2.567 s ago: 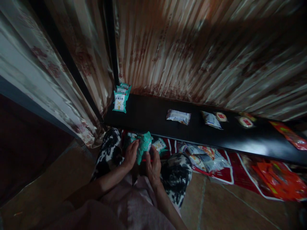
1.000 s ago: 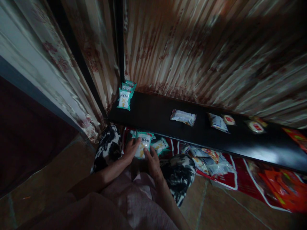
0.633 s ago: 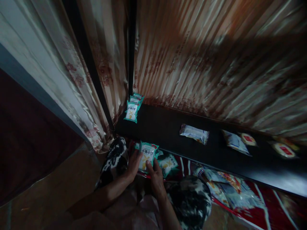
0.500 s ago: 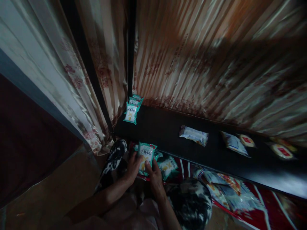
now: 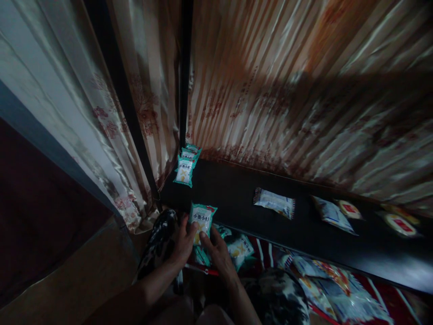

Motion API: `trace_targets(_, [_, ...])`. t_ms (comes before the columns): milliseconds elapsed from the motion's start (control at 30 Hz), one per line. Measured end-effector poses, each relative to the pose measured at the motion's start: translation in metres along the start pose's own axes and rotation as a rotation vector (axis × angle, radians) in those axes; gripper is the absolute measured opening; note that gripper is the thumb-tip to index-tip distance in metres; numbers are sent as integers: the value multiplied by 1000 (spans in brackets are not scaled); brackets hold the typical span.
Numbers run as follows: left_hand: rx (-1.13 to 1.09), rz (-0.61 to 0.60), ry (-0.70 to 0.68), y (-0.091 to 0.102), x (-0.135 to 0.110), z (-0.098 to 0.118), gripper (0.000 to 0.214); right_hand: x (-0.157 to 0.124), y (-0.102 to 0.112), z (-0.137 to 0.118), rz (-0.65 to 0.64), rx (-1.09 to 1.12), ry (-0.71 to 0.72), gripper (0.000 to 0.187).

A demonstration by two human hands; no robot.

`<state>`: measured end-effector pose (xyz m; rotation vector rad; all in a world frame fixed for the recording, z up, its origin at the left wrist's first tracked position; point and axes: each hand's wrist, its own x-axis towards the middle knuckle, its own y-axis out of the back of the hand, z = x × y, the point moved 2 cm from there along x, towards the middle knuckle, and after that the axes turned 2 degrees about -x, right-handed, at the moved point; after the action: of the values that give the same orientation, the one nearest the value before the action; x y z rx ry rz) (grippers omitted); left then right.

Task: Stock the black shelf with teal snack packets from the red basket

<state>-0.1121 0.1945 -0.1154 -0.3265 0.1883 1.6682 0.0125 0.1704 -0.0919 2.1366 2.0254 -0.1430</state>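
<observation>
A green and white snack packet [image 5: 202,218] with dark lettering is held upright between my two hands, near the front edge of the black shelf. My left hand [image 5: 184,239] grips its left side, thumb on the front. On the lower right side, my right hand [image 5: 218,250] presses its thumb against the packet's face. More green packets [image 5: 241,249] of the same kind lie below, just right of my right hand. A small row of matching packets [image 5: 184,170] leans at the shelf's far left corner.
The black shelf [image 5: 223,185] carries a white-blue wrapped packet [image 5: 275,202], another packet [image 5: 333,215] and round yellow-red packs [image 5: 401,225]. Under its front edge, a red striped bag [image 5: 382,293] holds several larger packets. Black posts [image 5: 184,67] and pleated curtains [image 5: 253,99] stand behind and left.
Both hands have shifted slightly left with the packet, still gripping it. The shelf and its packets appear a little lower, as the head view has tilted up.
</observation>
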Motion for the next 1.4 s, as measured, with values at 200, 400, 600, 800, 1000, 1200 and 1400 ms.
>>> trace_targets(200, [9,11,-60,5,16,9,56,14,-1,-18,-32,-91,36,47])
trace_targets(400, [25,19,-107,13,32,27,55,32,-9,-34,-50,-86,64,47])
trace_targets(600, [24,30,-144,19,47,40,58,59,-20,-29,-32,-132,160,45])
trace_targets(800, [65,76,-155,27,68,39,59,81,-31,-27,-26,-195,181,42])
trace_targets(1000, [139,156,-215,31,83,41,53,98,-41,-28,17,-267,230,41])
trace_targets(1200, [212,239,-263,34,92,42,49,115,-51,-19,66,-507,297,36])
trace_targets(1400, [301,265,-344,42,102,38,41,125,-58,-16,47,-589,295,34])
